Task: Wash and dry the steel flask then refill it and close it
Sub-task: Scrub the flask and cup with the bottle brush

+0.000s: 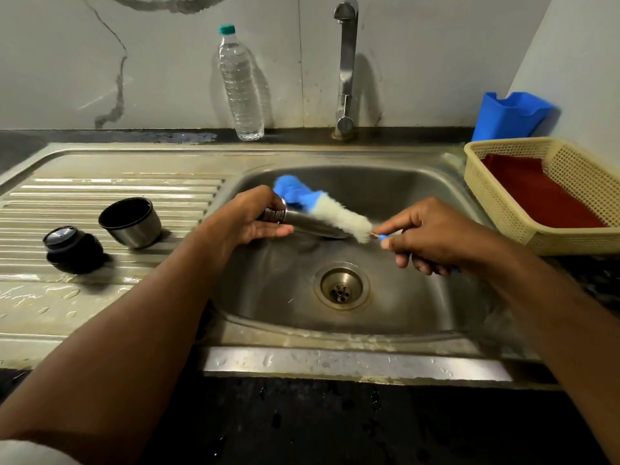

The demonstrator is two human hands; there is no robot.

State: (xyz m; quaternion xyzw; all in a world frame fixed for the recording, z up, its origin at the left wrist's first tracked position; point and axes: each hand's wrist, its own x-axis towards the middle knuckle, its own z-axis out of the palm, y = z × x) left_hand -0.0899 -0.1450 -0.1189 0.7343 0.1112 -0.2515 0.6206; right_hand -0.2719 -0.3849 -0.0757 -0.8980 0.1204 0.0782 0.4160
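While the left hand [258, 218] curls round its threaded neck, the cylindrical steel flask [303, 222] lies nearly level over the sink [419, 297], base pointing right; the right hand [432, 236] pinches the blue-and-white bristle bottle brush [330, 213].

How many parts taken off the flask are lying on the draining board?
2: the steel cup, open end tilted up, and left of it the black stopper. The flask itself is in the left hand, over the sink.

A pale marble-look wall [161, 62] with dark veins and a vertical seam rises behind the steel sink [419, 203]. A dark worktop [188, 135] strip runs between wall and sink. Right of the sink a plain white wall [583, 62] meets it. Soft light.
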